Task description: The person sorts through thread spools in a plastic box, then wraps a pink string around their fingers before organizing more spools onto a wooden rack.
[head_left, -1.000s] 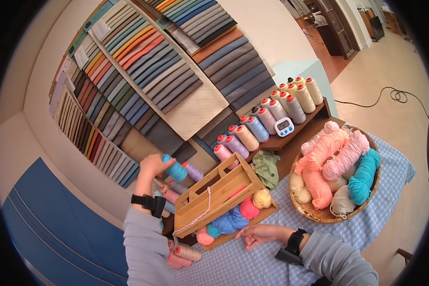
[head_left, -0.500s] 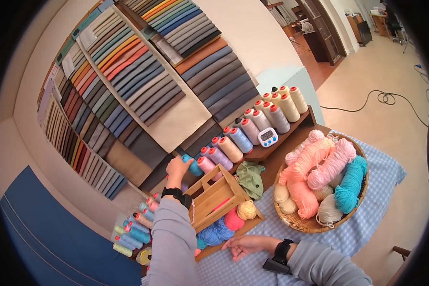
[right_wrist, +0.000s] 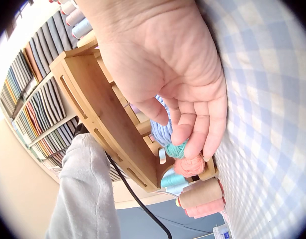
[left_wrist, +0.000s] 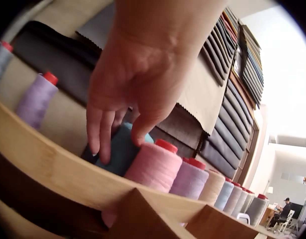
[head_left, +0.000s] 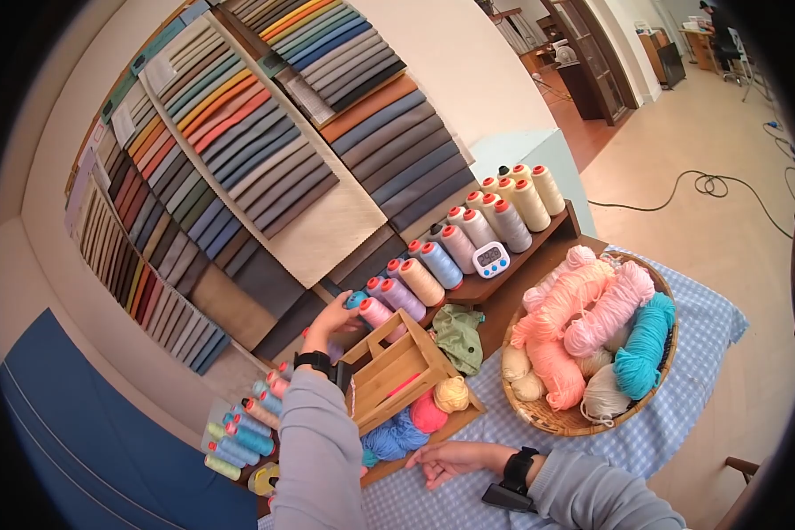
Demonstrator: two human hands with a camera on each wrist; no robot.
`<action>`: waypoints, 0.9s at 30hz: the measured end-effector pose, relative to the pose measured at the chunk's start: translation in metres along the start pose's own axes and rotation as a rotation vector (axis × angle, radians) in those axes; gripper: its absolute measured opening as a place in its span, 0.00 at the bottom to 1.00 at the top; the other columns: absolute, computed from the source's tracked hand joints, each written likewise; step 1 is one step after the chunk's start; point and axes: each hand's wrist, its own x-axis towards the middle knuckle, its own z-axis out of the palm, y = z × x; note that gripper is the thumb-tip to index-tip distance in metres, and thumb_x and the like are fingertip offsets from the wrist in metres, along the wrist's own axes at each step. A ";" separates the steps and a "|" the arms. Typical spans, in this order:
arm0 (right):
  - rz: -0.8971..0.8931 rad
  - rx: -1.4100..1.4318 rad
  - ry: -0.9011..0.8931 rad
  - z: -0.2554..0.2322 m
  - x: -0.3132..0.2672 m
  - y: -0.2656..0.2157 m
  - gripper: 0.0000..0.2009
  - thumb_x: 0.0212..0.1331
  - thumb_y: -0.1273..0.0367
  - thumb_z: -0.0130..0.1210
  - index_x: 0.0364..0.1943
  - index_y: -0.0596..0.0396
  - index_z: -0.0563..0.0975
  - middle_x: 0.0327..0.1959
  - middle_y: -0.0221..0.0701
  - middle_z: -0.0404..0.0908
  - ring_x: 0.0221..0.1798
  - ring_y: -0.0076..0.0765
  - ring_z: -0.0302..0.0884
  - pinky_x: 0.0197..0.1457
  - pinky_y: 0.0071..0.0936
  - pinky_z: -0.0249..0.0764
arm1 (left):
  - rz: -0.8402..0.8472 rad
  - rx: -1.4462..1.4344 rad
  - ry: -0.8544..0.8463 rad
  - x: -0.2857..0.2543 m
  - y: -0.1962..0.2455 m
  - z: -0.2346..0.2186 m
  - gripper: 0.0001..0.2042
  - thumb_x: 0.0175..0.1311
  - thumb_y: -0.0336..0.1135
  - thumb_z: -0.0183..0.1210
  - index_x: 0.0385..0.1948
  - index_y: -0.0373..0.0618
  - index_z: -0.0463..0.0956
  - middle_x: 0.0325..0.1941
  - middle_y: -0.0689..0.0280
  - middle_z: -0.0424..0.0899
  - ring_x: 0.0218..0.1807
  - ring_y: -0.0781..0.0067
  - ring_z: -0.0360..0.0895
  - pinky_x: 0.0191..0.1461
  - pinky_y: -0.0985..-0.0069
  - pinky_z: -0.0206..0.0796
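My left hand point(head_left: 334, 320) holds a teal thread spool point(head_left: 356, 300) at the left end of the shelf row, behind the wooden organizer box point(head_left: 396, 380). In the left wrist view, its thumb and fingers point(left_wrist: 105, 142) are around the teal spool point(left_wrist: 122, 149), right beside a pink spool point(left_wrist: 155, 167). My right hand point(head_left: 446, 461) rests palm up on the checked cloth, fingers loosely bent and holding nothing. Close to it lie yarn balls at the box's front: blue yarn point(head_left: 390, 440), a coral-red ball point(head_left: 428, 412) and a yellow ball point(head_left: 451, 394).
A wicker basket point(head_left: 673, 358) of yarn skeins stands on the checked cloth point(head_left: 707, 327). A white timer point(head_left: 491, 260) sits before the shelf's spools. Crumpled green cloth point(head_left: 458, 337) lies beside the box. More spools point(head_left: 252, 437) stand at left. Fabric swatches point(head_left: 256, 132) hang behind.
My left hand has carried the teal spool rightward, over to the pink spool at the row's end, and lowered it there. The right hand keeps its place on the cloth. The head view has shifted.
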 end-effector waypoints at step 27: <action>-0.013 -0.024 0.008 0.002 -0.002 -0.002 0.16 0.66 0.64 0.36 0.52 0.58 0.64 0.22 0.26 0.72 0.31 0.27 0.77 0.42 0.25 0.75 | -0.059 0.429 0.175 -0.024 -0.066 -0.049 0.18 0.51 0.29 0.57 0.43 0.47 0.61 0.38 0.59 0.72 0.32 0.63 0.75 0.24 0.67 0.74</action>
